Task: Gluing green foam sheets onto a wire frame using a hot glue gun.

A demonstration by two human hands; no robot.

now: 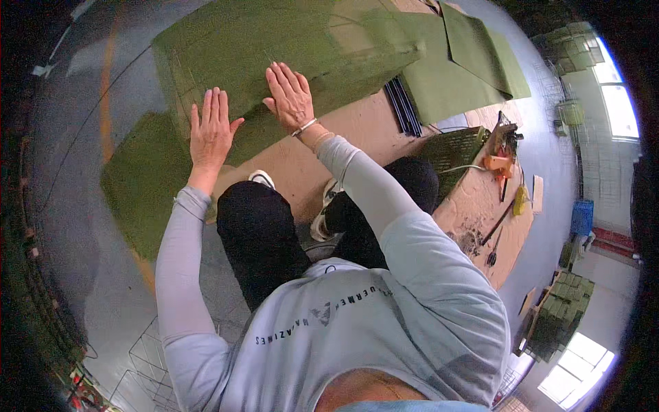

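Observation:
A large dark-green sheet (226, 51) spreads out in front of me, with thin pale strands sticking up from it in places. My left hand (211, 137) is over its near-left part, palm down, fingers straight and the thumb apart. To the right, my right hand (291, 101) lies flat over the same sheet, fingers outstretched. Neither hand holds anything; whether the palms press on the sheet I cannot tell. Another green piece (141, 182) hangs or lies to the left of my left hand. Tan cardboard (292, 161) shows below the sheet's near edge.
Lighter green sheets (456, 72) lie at the far right, beside dark strips (403, 108). An orange-handled tool (499, 165) and a yellow-handled tool (521, 199) rest on a cardboard-covered surface (473, 220) to my right. Farther right are a blue crate (582, 217) and stacked green bundles (564, 309).

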